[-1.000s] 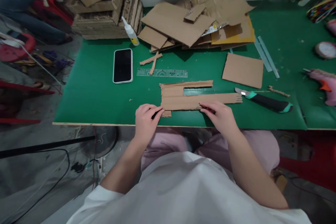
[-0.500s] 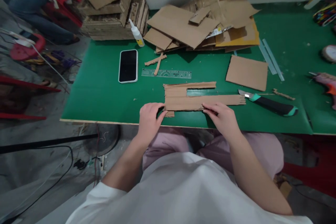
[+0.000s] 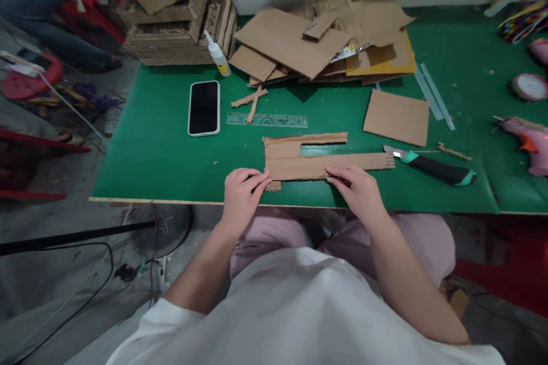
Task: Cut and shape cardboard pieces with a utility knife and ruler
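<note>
A long cardboard piece (image 3: 295, 166) with a notch in its far side lies near the front edge of the green table. My left hand (image 3: 243, 191) pinches its near left corner between thumb and fingers. Further right, my right hand (image 3: 355, 185) grips the near edge with thumb and fingertips. Under the left corner a small cardboard bit (image 3: 274, 185) sticks out. A utility knife (image 3: 440, 168) with a black and teal handle lies to the right, its blade out and close to the cardboard's ragged right end.
Behind lie a clear ruler (image 3: 282, 120), thin cardboard strips (image 3: 253, 104) and a phone (image 3: 204, 108). A glue bottle (image 3: 218, 56) stands by cardboard crates (image 3: 171, 45) and a cardboard pile (image 3: 295, 40). Rightward are a cardboard rectangle (image 3: 397, 118) and a pink glue gun (image 3: 524, 137).
The whole view has shifted slightly, so the table's things sit a little further left. Both hands keep their hold on the cardboard, which has hardly moved on the table.
</note>
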{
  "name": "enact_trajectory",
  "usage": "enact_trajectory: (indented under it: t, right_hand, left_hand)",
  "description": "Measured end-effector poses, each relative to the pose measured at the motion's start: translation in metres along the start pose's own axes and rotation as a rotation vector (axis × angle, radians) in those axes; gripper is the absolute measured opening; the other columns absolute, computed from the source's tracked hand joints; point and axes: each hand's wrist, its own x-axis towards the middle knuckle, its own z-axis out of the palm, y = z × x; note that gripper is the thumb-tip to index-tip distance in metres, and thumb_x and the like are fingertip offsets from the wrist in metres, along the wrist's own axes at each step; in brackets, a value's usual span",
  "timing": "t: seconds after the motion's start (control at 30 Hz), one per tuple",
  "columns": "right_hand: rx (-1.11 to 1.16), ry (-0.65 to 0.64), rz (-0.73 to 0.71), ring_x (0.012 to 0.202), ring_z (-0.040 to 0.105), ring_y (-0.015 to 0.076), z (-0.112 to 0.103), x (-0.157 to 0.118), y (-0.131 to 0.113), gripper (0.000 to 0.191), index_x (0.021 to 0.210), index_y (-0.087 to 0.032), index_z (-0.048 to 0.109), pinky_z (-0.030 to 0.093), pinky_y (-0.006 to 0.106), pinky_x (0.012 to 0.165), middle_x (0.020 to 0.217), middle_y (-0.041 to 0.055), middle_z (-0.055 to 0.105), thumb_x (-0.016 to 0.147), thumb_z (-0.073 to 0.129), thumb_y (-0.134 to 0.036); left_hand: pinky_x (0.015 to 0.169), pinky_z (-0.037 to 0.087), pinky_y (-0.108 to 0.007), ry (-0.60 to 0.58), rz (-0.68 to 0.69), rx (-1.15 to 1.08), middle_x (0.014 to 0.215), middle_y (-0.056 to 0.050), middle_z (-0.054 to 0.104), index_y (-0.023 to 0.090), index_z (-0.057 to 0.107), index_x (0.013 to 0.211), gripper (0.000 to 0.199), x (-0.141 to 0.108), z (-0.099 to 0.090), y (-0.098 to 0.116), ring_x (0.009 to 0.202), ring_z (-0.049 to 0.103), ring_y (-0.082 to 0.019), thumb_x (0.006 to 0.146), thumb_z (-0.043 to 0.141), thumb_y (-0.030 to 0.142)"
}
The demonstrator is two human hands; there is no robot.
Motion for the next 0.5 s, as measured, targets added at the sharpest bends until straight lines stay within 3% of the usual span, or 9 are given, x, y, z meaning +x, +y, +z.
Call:
enact_trajectory:
  t: [0.2, 0.37, 0.5]
  right_hand:
    - [0.046, 0.006, 0.012, 0.079, 0.064, 0.0194, 0.0022, 0.0029, 0.0056, 0.017, 0.092, -0.022, 0.072, 0.052, 0.035, 0.074, 0.086, 0.0055, 0.070, 0.080, 0.059, -0.027]
    - [0.106, -0.029, 0.062, 0.064, 0.060, 0.0154, 0.0005, 0.0056, 0.0066, 0.015, 0.087, -0.021, 0.070, 0.052, 0.031, 0.062, 0.079, 0.0039, 0.067, 0.075, 0.064, -0.026]
    - [0.152, -0.052, 0.108, 0.058, 0.056, 0.0125, -0.0013, 0.0060, 0.0051, 0.015, 0.084, -0.019, 0.067, 0.051, 0.029, 0.059, 0.076, 0.0020, 0.066, 0.069, 0.067, -0.022]
  left_hand:
    - [0.075, 0.046, -0.036, -0.024, -0.020, 0.010, 0.083, -0.004, 0.066, 0.021, 0.070, 0.087, 0.016, 0.0022, 0.0007, -0.0014, 0.082, 0.058, -0.019, 0.084, 0.060, 0.033]
    - [0.081, 0.045, -0.039, -0.141, -0.028, 0.023, 0.094, -0.008, 0.064, 0.018, 0.064, 0.094, 0.017, 0.0059, -0.0046, -0.0004, 0.091, 0.057, -0.023, 0.086, 0.057, 0.030]
    - [0.085, 0.044, -0.039, -0.157, 0.009, 0.018, 0.099, -0.009, 0.062, 0.017, 0.062, 0.098, 0.018, 0.0100, -0.0042, 0.0041, 0.095, 0.055, -0.023, 0.084, 0.059, 0.028]
